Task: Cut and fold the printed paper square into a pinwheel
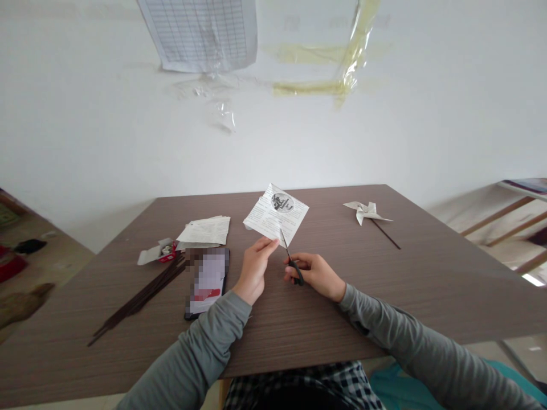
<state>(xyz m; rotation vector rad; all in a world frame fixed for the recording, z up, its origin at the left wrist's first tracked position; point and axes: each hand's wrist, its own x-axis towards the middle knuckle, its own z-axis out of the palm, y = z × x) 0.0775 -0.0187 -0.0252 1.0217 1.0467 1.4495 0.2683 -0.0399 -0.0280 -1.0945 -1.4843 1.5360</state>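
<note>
Between thumb and fingers, my left hand (255,267) pinches the near corner of a printed square of paper (265,215) with a dark round picture on it. My right hand (318,273) has its fingers in the black handles of a pair of scissors (294,271). The scissors' blades lie at the paper's near corner, pointing toward its middle. A finished paper pinwheel (366,213) on a dark thin stick (387,234) rests on the table to the right.
Left on the brown table (342,319) are a stack of paper pieces (205,232), an opened small red-and-white box (164,250), a bundle of dark sticks (139,296) and a phone (209,279). Behind stands a white wall (106,114) with a taped sheet (205,34).
</note>
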